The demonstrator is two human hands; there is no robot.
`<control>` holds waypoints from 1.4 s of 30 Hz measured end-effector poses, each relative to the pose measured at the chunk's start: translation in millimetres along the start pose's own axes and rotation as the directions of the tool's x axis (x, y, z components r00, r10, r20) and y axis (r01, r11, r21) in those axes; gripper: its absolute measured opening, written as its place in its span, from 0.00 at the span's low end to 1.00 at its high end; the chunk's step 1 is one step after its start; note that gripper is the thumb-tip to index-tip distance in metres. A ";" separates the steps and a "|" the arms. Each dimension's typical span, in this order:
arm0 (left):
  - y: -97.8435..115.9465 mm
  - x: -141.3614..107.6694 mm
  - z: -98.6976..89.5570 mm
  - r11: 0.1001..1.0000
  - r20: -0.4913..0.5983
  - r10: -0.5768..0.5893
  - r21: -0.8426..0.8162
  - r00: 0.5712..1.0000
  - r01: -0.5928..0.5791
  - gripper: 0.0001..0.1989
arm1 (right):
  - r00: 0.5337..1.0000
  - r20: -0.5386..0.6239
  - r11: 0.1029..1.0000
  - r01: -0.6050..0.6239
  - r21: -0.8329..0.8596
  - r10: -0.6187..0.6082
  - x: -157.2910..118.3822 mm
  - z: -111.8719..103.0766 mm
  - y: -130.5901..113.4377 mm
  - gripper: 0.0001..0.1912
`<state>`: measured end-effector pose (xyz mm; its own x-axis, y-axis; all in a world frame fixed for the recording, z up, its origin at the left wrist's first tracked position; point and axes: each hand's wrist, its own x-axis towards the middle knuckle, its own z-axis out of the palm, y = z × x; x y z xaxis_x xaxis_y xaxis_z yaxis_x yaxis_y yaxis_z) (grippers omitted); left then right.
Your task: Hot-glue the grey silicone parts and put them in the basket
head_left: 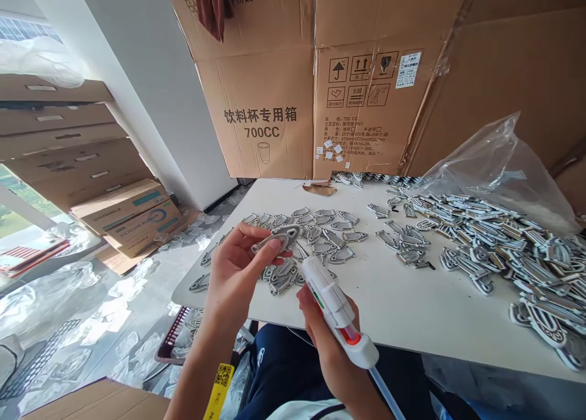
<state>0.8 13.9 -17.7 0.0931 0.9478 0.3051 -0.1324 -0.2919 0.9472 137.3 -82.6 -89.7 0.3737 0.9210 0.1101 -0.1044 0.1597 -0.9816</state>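
grey part [288, 232], glue gun [330, 293] (white), in separate hands [231, 262]

Strong daylight enters through the window [16, 215] at the left; loose plastic [103, 316] near it is washed out by glare. The tabletop [439, 322] is evenly bright, the far-right cardboard [517, 78] shaded. Wide-angle stretching distorts the edges. The glue gun [327, 292] shows no marked blur.

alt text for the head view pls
A left hand holds a small grey openwork part; the right hand grips a white plastic glue-gun-like tool, its metal nozzle nearby. Similar parts lie across a white tabletop before brown cardboard.
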 end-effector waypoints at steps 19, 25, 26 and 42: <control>10.0 -21.2 16.7 0.998 -0.065 -0.018 -0.062 0.998 0.014 0.10 | 0.990 -0.101 0.995 -0.104 -0.008 0.103 -3.3 3.2 4.5 0.28; 10.4 -26.1 19.7 0.998 -0.116 0.053 -0.008 0.992 -0.054 0.11 | 0.991 -0.132 1.000 0.009 -0.008 -0.010 -3.1 2.7 4.6 0.28; 10.6 -26.9 20.1 0.998 -0.121 0.063 0.002 0.991 -0.063 0.11 | 0.993 -0.116 1.000 0.015 -0.003 -0.016 -2.7 1.8 5.4 0.28; -2.6 -20.8 17.3 0.706 -0.019 0.622 0.445 0.782 -0.551 0.15 | 0.991 -0.051 0.991 -0.122 0.060 0.125 -4.7 1.2 -12.7 0.26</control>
<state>16.3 -7.3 -24.7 -0.0282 0.5623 0.8265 0.2946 -0.7854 0.5444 135.8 -88.5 -77.5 0.4042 0.9144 -0.0215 -0.2045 0.0674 -0.9766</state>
